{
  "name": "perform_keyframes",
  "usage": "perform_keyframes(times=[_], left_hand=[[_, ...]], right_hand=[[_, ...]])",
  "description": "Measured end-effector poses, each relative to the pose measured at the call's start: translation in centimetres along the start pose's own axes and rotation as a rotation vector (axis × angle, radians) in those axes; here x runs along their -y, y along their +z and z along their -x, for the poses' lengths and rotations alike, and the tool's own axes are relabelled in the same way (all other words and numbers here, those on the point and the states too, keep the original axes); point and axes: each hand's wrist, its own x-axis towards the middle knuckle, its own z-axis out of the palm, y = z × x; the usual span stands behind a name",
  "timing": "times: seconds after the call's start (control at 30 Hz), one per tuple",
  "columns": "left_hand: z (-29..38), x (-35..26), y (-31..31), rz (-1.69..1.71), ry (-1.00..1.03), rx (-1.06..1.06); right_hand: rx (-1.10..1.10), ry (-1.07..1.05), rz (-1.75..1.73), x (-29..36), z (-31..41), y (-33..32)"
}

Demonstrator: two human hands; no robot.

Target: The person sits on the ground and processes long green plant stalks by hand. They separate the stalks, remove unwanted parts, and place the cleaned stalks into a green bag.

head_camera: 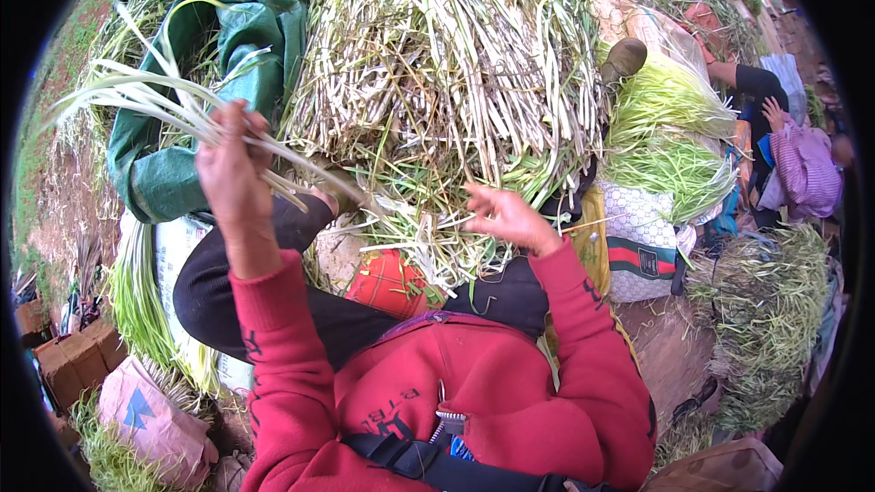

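Observation:
My left hand, raised over my bent knee, grips a small bunch of long pale leafy stalks. Their whitish tops fan out to the left, and the lower ends point right toward my lap. My right hand is in front of my other leg, fingers bent and somewhat apart. I make out nothing held in it, though thin loose stalks lie close to its fingertips. Before me rises a large heap of uncleaned stalks with brown, dry bits among them. Loose trimmings lie between my legs, beside a red plaid cloth.
A green sack lies left of the heap. Sorted pale-green bundles rest at left and right. A patterned bag is by my right leg. Another person sits at far right, near a leafy pile.

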Motion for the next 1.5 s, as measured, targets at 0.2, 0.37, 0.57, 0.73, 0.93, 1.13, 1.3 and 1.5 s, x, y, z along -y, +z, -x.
perform_keyframes(times=[0.2, 0.37, 0.57, 0.73, 0.93, 1.13, 1.3, 1.5], left_hand=[[8.1, 10.7, -0.2, -0.125, -0.553, 0.119], [9.8, 12.0, -0.3, -0.001, -0.661, 0.147], [7.9, 10.5, 0.7, 0.026, -0.551, 0.158], [6.6, 11.2, 4.1, -0.01, -0.564, 0.217], [6.4, 12.7, 4.4, -0.056, -0.415, 0.164], [5.8, 9.1, 0.4, -0.021, -0.362, -0.008], [6.6, 8.9, 0.0, -0.036, -0.391, 0.096], [8.1, 10.3, 1.2, 0.012, -0.389, 0.203]], right_hand=[[-0.65, -0.158, 0.551, 4.0, -13.5, -4.8], [-0.597, 0.071, 0.829, 3.3, -18.8, -4.6], [-0.649, -0.184, 0.172, 2.7, -10.6, -0.4], [-0.611, -0.279, 0.0, 3.9, -5.6, 3.2], [-0.576, -0.155, -0.082, 0.7, -5.4, 5.9], [-0.306, 0.106, 0.78, -6.8, 1.3, 5.7], [-0.131, 0.081, 0.398, -1.9, 3.7, 4.0], [-0.408, -0.411, 0.034, 5.9, -2.6, 3.4]])
